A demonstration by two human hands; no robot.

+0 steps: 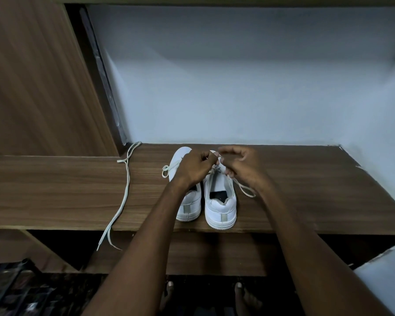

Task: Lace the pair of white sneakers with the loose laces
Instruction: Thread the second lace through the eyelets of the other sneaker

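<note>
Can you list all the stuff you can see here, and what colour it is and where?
sneakers: 2, white, side by side on the shelf, heels toward the person
lace being threaded: 1, white, on the right sneaker
loose lace: 1, white, left of the sneakers, ends hanging off the edge
shelf: 1, brown wood
wall: 1, pale white, behind
wood panel: 1, brown, far left
left hand: 1, pinching the lace
right hand: 1, pinching the lace
bare feet: 2, on the floor below
</note>
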